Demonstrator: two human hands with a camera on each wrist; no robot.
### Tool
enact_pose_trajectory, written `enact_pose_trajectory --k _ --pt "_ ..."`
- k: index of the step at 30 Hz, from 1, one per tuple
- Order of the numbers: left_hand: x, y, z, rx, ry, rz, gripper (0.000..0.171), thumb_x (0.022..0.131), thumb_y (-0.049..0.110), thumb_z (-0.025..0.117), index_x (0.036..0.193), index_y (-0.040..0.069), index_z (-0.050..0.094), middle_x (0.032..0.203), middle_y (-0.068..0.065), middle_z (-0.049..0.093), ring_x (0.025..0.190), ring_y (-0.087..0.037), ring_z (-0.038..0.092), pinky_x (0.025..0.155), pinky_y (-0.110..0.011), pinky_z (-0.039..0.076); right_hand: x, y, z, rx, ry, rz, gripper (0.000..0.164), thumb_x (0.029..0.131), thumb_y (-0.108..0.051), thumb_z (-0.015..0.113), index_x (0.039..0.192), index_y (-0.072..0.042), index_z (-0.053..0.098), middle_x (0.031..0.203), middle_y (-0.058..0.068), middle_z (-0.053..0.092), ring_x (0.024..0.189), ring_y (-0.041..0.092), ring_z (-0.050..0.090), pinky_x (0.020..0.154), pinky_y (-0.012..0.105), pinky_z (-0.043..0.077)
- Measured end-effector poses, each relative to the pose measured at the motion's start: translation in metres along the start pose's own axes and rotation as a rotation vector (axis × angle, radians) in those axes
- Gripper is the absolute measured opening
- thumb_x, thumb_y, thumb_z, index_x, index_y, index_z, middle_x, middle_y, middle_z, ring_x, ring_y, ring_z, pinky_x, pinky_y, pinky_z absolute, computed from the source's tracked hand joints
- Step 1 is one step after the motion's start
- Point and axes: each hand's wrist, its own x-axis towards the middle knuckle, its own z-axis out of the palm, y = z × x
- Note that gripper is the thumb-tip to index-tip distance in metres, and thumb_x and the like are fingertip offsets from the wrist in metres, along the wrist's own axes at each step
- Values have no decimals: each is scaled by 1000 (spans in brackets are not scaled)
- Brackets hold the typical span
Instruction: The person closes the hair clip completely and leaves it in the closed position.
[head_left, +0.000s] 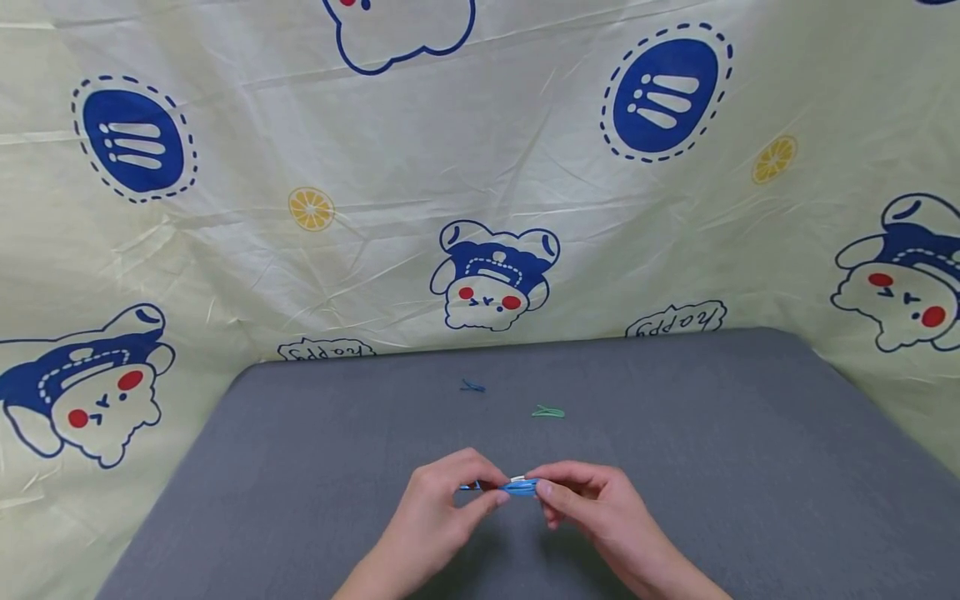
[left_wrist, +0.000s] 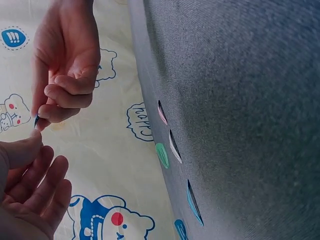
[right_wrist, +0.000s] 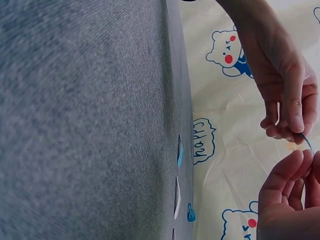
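A blue snap hair clip (head_left: 519, 488) is held up between the two hands, over the front part of the table. My left hand (head_left: 450, 504) pinches its left end between thumb and fingertips. At the other end, my right hand (head_left: 592, 500) grips it with thumb and index finger, the remaining fingers curled beneath. Seen edge-on in the right wrist view, the blue hair clip (right_wrist: 308, 143) looks thin and curved. Fingertips cover both of its ends.
On the grey table (head_left: 300, 467) lie a green clip (head_left: 548, 412) and a dark blue clip (head_left: 472, 386) farther back. Closer in are a pink clip (left_wrist: 162, 113), a white clip (left_wrist: 175, 147) and a light blue clip (left_wrist: 194, 204). A printed cloth (head_left: 390, 167) hangs behind.
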Motion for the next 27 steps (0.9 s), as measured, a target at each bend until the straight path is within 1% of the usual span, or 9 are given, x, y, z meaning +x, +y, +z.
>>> enact_pose_trajectory --k 3,5,8,12,15,19,24,27 --pt "0 -2 0 15 13 35 16 83 6 77 94 16 72 89 9 67 81 -6 62 70 -25 53 0 0 0 7 -4 -9 30 96 -15 65 115 7 65 87 7 62 77 15 58 74 31 53" --pt "0 -3 0 24 14 43 17 83 4 77 94 16 72 90 9 67 81 -6 62 70 -25 53 1 0 0 -9 2 -16 30 95 -15 66 115 7 65 90 7 65 77 15 58 74 31 53" --pt "0 -4 0 30 7 34 17 83 4 77 94 16 72 90 10 67 81 -5 62 71 -22 52 1 0 1 -53 33 -20 32 93 -17 69 115 6 66 95 7 68 76 15 59 74 32 53" --pt "-1 -4 -2 41 -7 27 12 85 7 75 94 16 72 90 11 66 80 -4 61 71 -20 51 1 1 1 -152 51 -80 31 91 -15 71 114 5 67 97 8 70 74 15 61 72 32 54" --pt "-1 -5 -3 45 -15 20 10 86 9 74 94 15 73 89 12 66 80 -4 60 71 -19 51 1 3 0 -230 34 -158 28 90 -12 72 113 4 68 96 10 70 76 16 64 71 32 55" --pt "-1 -5 -4 48 -29 1 10 86 9 74 93 15 73 89 12 65 80 -3 59 71 -19 51 1 3 0 -322 24 -215 24 88 -11 74 110 -1 70 94 9 70 79 18 65 70 32 55" --pt "-2 -8 -4 52 -59 -9 7 87 10 74 92 15 73 88 12 64 79 -3 58 70 -18 50 1 1 0 -421 49 -143 22 86 -18 77 106 -8 72 90 6 68 78 19 62 71 31 54" --pt "-2 -10 -4 54 -74 -12 7 87 9 74 92 14 73 88 12 64 78 -3 57 70 -17 49 1 1 1 -466 62 -123 22 86 -22 77 104 -10 72 89 4 68 77 19 62 70 30 53"
